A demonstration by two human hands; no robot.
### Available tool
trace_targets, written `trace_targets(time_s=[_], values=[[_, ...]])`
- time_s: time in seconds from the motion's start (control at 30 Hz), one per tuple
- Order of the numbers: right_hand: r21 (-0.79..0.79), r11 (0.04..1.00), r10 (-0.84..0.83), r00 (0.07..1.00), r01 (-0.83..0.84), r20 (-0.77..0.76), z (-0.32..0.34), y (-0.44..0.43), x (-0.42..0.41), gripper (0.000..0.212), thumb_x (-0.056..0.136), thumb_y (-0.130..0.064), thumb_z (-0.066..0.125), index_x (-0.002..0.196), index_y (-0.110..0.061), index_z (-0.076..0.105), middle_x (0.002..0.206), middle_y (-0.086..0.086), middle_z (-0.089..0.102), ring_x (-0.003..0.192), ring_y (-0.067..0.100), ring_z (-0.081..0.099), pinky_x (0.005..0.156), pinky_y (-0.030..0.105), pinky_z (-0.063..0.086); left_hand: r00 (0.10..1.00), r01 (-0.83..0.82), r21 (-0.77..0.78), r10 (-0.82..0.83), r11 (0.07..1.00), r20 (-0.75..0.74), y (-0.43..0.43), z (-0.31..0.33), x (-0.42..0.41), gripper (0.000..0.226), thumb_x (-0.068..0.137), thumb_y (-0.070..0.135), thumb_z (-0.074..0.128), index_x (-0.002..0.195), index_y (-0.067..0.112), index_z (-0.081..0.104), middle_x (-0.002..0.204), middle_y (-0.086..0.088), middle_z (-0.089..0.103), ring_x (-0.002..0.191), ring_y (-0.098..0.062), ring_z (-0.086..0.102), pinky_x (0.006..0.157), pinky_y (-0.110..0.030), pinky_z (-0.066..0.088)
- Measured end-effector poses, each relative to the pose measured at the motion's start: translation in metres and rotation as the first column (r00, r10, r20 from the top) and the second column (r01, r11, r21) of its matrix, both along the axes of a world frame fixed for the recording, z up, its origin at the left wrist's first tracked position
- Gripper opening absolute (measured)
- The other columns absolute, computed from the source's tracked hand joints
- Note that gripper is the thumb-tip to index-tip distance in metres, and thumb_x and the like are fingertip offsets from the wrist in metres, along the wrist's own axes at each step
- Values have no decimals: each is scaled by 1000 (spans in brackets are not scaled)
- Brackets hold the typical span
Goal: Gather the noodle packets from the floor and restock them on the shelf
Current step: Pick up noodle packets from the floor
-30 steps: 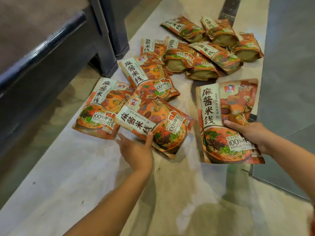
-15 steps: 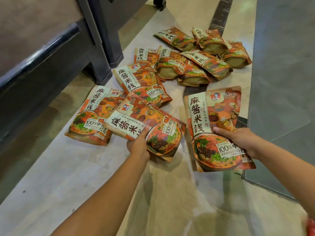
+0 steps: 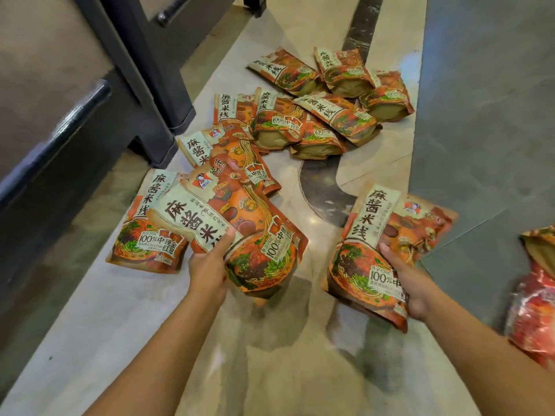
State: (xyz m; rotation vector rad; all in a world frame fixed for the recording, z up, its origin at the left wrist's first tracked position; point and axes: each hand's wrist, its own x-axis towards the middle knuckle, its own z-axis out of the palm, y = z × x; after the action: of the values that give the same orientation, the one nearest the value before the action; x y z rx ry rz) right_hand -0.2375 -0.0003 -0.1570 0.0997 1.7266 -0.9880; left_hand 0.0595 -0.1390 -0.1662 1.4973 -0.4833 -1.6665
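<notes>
Each hand pinches one noodle packet by its lower edge, thumb on top, so both lift together: the left hand (image 3: 208,267) grasps a tilted packet (image 3: 240,232), the right hand (image 3: 411,283) another (image 3: 387,235). The rest (roughly nine) lie clustered on the floor (image 3: 99,325) beside the shelf base (image 3: 141,94).

The floor (image 3: 126,340) is pale polished stone with a dark inlaid strip (image 3: 360,22) running away up the middle, bordered on the right by grey tiles (image 3: 486,115); noodle packets lie directly on it — one flat packet (image 3: 144,232) at the left, another flat one (image 3: 210,145) just beyond, touching a heap of overlapping packets (image 3: 318,100) farther back; the dark feet of a shelf unit (image 3: 156,145) stand on the floor at the left, near the closest packets; at the right edge sits a red wrapped bundle (image 3: 531,310) — blurred.
</notes>
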Motion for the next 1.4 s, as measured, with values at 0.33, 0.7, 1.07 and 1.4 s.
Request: trace_targets(time_s=[0.33, 0.7, 1.07, 1.4], values=[[92, 971, -227, 969, 219, 96, 216, 100, 13, 78, 58, -46, 84, 123, -9, 61, 99, 19, 74, 83, 35, 74, 66, 44, 60, 959, 280, 114, -282, 953, 6, 15, 236, 16, 45, 84, 35, 68, 127, 22, 63, 114, -4, 74, 102, -25, 71, 74, -43, 62], [208, 853, -503, 860, 478, 86, 429, 229, 31, 55, 74, -44, 81, 108, -6, 61, 88, 10, 71, 74, 23, 68, 61, 31, 51, 727, 627, 369, -686, 686, 39, 77, 442, -55, 25, 94, 40, 60, 110, 23, 68, 107, -7, 75, 103, -27, 69, 94, -48, 50], [242, 610, -787, 613, 755, 72, 518, 361, 64, 60, 65, -44, 86, 113, -14, 64, 102, 10, 74, 93, 29, 71, 88, 49, 56, 263, 853, 446, -961, 271, 79, 158, 530, -144, 59, 75, 49, 73, 127, 22, 62, 120, -10, 71, 112, -31, 66, 96, -49, 50], [223, 221, -975, 223, 950, 17, 537, 421, 125, 45, 69, -36, 86, 102, -9, 70, 94, 12, 75, 83, 28, 73, 79, 42, 59, -281, 849, 473, -959, -237, 23, 226, 538, -237, 56, 72, 41, 79, 122, 21, 66, 116, -12, 72, 106, -33, 69, 96, -52, 52]])
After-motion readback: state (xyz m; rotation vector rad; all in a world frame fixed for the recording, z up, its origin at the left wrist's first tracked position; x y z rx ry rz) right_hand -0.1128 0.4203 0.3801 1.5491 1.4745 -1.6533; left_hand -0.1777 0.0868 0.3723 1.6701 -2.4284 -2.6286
